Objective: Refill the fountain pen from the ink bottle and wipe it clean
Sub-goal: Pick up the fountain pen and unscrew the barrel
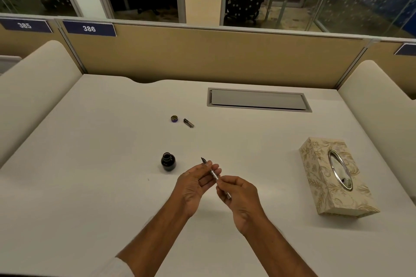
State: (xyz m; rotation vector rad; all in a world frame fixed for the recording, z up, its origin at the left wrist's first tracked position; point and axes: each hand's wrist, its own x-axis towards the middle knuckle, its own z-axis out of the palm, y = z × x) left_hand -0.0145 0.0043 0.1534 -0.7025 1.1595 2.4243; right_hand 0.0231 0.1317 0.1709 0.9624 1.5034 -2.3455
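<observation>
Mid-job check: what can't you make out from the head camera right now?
Head view:
Pen: partly covered by left hand and right hand.
Ink bottle: level too dark to read.
Tissue box: inside hidden by its walls.
Dark piece beside the bottle cap: too small to identify.

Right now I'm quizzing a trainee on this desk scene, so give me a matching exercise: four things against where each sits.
Things: 1 ink bottle; 2 bottle cap; 3 fountain pen; 4 tissue box.
Places: A between left hand and right hand; B right side of the desk; C uncapped, just left of the hands; D farther back, beyond the bottle.
Pairs: 1-C, 2-D, 3-A, 4-B.
</observation>
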